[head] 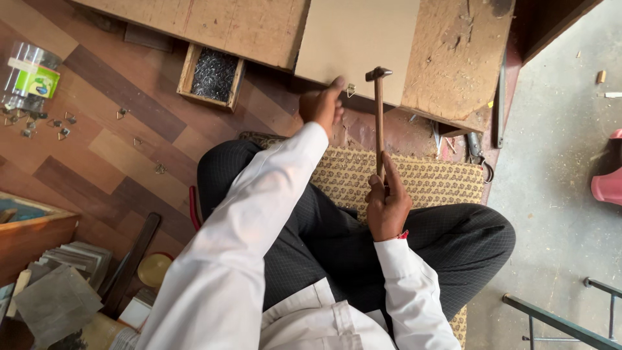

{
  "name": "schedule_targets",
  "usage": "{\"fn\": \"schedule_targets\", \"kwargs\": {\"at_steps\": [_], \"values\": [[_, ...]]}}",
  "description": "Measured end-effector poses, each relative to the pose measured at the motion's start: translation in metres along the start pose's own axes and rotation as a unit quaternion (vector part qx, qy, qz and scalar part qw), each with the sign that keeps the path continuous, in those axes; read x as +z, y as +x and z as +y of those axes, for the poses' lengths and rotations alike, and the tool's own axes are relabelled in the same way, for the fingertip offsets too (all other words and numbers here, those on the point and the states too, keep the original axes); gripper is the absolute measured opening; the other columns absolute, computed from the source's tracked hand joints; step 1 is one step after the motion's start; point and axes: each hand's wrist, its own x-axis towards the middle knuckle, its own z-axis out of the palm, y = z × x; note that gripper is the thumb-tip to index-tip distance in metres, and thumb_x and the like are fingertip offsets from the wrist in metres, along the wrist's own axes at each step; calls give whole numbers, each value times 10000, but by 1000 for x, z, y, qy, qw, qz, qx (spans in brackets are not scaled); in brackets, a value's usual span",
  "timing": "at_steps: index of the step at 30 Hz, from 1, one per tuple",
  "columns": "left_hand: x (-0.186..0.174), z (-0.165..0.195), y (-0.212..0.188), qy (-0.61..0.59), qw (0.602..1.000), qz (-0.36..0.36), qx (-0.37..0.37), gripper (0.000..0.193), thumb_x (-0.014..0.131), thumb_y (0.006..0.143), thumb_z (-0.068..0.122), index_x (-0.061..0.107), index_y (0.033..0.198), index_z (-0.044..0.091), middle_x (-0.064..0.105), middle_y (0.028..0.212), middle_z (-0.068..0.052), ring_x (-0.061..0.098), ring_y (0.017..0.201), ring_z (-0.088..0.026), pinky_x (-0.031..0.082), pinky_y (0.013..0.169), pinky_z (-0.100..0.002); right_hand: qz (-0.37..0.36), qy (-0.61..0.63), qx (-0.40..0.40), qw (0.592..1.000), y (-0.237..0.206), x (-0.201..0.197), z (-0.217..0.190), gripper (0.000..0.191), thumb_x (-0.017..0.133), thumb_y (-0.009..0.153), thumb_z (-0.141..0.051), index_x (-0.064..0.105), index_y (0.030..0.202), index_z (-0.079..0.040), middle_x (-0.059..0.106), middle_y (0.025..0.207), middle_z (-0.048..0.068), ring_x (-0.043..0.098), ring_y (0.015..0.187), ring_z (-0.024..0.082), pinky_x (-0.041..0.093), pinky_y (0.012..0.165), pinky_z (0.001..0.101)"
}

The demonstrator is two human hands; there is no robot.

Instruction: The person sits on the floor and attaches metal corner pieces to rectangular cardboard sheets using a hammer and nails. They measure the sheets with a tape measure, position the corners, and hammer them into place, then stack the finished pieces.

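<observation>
While the right hand [387,206] is closed around the low end of a wooden-handled hammer [378,116], the hammer stands nearly upright with its metal head just beside the near edge of a pale board [359,39]. A small metal hanger [350,90] sits at that edge, and the left hand [322,104] is curled there, its fingertips pressed on the board just left of the hanger; whether it pinches anything cannot be told. The board lies on a worn wooden bench [453,58], whose near edge runs to the right past the hammer. Between bench and lap there is a narrow open gap above a patterned mat [427,178]. Left of the left hand, a small wooden box of nails [212,74] rests against the bench. Farther left, loose metal hangers [61,126] are scattered on the wood-pattern floor [116,155] near a clear plastic packet [29,74]. To the right lies bare grey floor [557,162].
</observation>
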Motion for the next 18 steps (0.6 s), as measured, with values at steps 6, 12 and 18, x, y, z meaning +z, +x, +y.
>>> {"fn": "schedule_targets", "kwargs": {"at_steps": [6, 12, 18], "values": [[10, 4, 17, -16, 1000, -2, 27, 244, 835, 766, 204, 711, 699, 4, 700, 614, -90, 625, 468, -142, 518, 416, -278, 14, -67, -31, 997, -1, 4, -9, 489, 674, 975, -15, 622, 1454, -99, 732, 800, 119, 633, 607, 139, 520, 540, 313], [11, 3, 20, -41, 999, 24, 8, 263, 850, 756, 162, 673, 672, -13, 676, 592, -105, 606, 450, -154, 493, 395, -287, 47, -133, -195, 971, 6, 9, -1, 451, 677, 1007, 2, 618, 1447, -79, 742, 960, 127, 664, 801, 141, 560, 685, 296], [11, 6, 22, -35, 999, 19, -8, 301, 862, 759, 190, 650, 653, 4, 669, 585, -92, 593, 441, -140, 470, 397, -271, 83, -88, -171, 978, 4, 5, 1, 464, 669, 1026, 12, 607, 1476, -82, 662, 853, 98, 567, 707, 146, 494, 650, 310]]}}
